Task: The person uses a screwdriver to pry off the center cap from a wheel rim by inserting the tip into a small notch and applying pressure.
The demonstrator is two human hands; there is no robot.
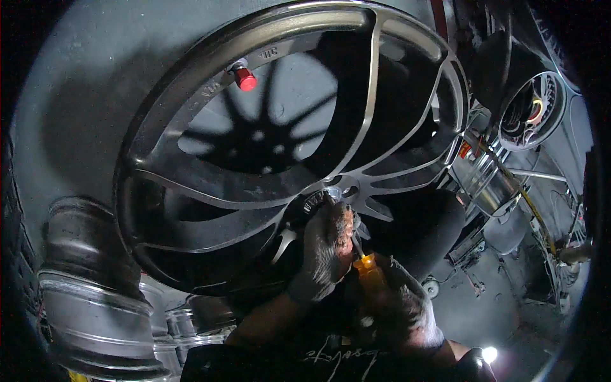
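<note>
A: Two gloved hands work at the hub of a big spoked wheel [254, 153] that stands tilted up in front of the person. The left hand [324, 245], in a dark grimy glove, rests against the hub, fingers curled over the middle where the spokes meet.

B: What does the left hand hold?

A: The fingers are closed on something at the hub, but the glove hides what it is, so that stays unclear. A ribbed ring shows just above the knuckles.

B: And the right hand?

A: The right hand [401, 305] sits lower, near the bottom edge, wrapped tight around the orange handle of a screwdriver [368, 264]. The thin shaft runs up and to the left from the handle to a point just beside the left hand, at the hub.

B: Where is the wheel in relation to everything else?

A: It fills the middle and upper part of the view, against a grey wall. A red valve cap [244, 77] sticks out from the inner rim near the top left. Other bare rims [95, 299] are stacked at the lower left, and another shiny rim [490, 181] lies to the right, with a further wheel [531, 111] above it.
</note>
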